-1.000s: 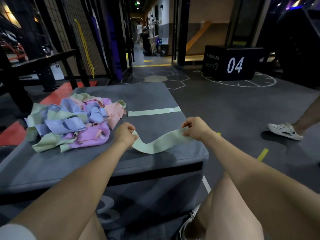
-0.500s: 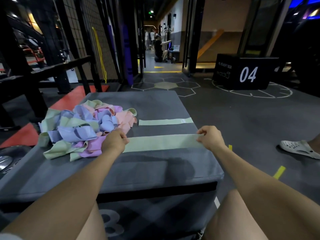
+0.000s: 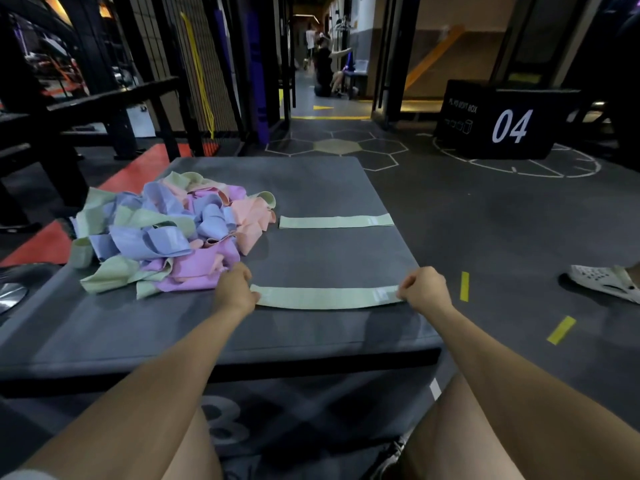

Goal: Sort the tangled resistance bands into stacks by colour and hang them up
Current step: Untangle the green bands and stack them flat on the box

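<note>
Progress: early, by my judgement. Two pale green bands are pulled out and flattened; the rest is not sorted and nothing is hung up.

Band in hand: my left hand [image 3: 232, 289] pinches the left end of a green band [image 3: 325, 297] with curled fingers, and my right hand [image 3: 424, 289] pinches its right end the same way. The band is stretched flat between them, lying along the near part of the grey box top [image 3: 311, 181], close to its near right corner.

First green band: a second flat green band [image 3: 334, 221] lies parallel to mine, further back on the box top, its right end at the right edge. The two are apart, not stacked, so the green stack is not yet made.

Tangle: the pile of bands [image 3: 166, 230] sits on the left half of the box top, reaching its left edge and touching my left hand's knuckles or very nearly; I cannot tell which from this angle. I see green, blue, lilac and peach loops knotted through each other.

Left to do: lay this band on the other green one, then free each remaining band and build a stack for every colour.

Hanging: I judge this to be the last stage. I see no hook or rail that I can be sure is meant for it.

Bystander: a white shoe [image 3: 604, 282] stands on the floor well to the right of the box.
</note>
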Tool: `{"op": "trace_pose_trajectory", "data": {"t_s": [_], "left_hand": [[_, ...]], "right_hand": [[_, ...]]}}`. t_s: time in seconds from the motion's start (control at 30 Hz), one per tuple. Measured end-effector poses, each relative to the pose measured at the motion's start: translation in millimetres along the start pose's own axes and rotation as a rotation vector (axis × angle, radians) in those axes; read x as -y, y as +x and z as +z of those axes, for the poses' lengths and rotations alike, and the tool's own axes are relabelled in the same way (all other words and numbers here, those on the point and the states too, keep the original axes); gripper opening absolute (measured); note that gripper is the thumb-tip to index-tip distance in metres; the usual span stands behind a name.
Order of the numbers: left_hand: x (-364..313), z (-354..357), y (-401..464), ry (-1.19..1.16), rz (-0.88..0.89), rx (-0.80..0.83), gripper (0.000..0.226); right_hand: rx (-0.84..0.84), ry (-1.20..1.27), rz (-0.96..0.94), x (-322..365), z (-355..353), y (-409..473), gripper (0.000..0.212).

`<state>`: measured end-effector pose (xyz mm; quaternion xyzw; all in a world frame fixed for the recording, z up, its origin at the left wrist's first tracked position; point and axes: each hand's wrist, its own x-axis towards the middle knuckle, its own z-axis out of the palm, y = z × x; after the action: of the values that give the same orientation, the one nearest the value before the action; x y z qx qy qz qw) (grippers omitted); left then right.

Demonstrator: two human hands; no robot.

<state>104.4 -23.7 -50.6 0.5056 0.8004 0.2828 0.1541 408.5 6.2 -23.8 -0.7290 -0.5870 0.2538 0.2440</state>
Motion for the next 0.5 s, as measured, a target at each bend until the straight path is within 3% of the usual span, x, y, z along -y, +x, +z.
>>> {"op": "trace_pose_trajectory", "data": {"t_s": [0.07, 0.1, 0.2, 0.3, 0.5], "left_hand": [[-3, -3, 2, 0.017, -0.064, 0.032, 0.044], [-5, -5, 3, 0.017, -0.091, 0.039, 0.045], [-10, -12, 9, 0.009, -0.150, 0.078, 0.038], [-14, -16, 20, -0.140, -0.203, 0.111, 0.031], [-36, -14, 59, -0.289, -0.191, 0.039, 0.024]], "right_hand": [[0.009, -0.043, 0.009, 2, 1, -1, 0.008], [0.017, -0.060, 0.027, 3, 1, 0, 0.021], [0.017, 0.028, 0.106, 4, -2, 7, 0.030], [0.011, 0.160, 0.150, 8, -3, 22, 0.018], [-0.046, 0.290, 0.141, 27, 3, 66, 0.019]]}}
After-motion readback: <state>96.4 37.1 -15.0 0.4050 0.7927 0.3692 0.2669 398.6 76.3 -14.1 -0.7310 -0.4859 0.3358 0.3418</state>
